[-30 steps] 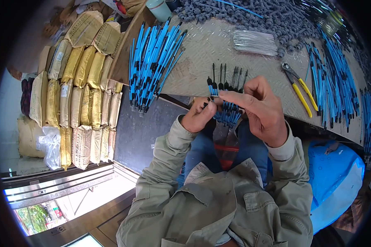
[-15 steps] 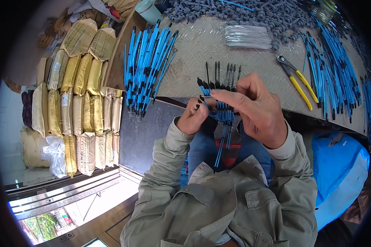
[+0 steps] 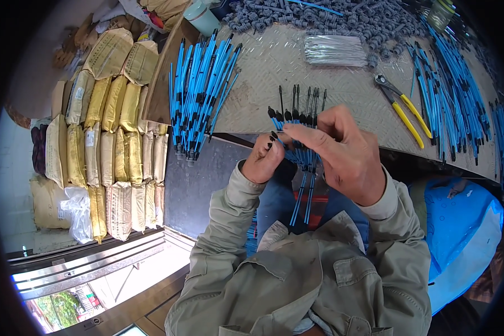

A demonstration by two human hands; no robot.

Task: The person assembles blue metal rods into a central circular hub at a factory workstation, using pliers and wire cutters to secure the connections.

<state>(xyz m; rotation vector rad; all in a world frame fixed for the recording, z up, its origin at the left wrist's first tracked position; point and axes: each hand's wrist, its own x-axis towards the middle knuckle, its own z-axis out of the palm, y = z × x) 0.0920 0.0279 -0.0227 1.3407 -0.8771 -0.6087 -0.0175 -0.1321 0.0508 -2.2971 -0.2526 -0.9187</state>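
My left hand [image 3: 263,159] is closed at the front edge of the table, thumb pressed to the fingers. Small black pieces [image 3: 272,140] stick out of its grip. Just right of it, thin blue rods with black fittings [image 3: 303,162] lie in a bundle. Their black tips point up over the table edge, and two blue ends hang down toward my lap. My right hand [image 3: 353,157] hovers over this bundle with fingers curled, its thumb and forefinger reaching toward the black pieces. What its fingers hold, if anything, is hidden.
Blue rods lie piled at the table's left [image 3: 199,92] and right [image 3: 453,95]. Yellow-handled pliers [image 3: 400,109] rest near the right pile. Behind are a stack of thin clear sticks [image 3: 336,50] and a heap of grey fittings [image 3: 319,19]. Packed bags [image 3: 103,134] stand at left.
The hanging blue ends have shifted and spread slightly apart. My right hand has moved a little to the left; my left hand stays nearly where it was.
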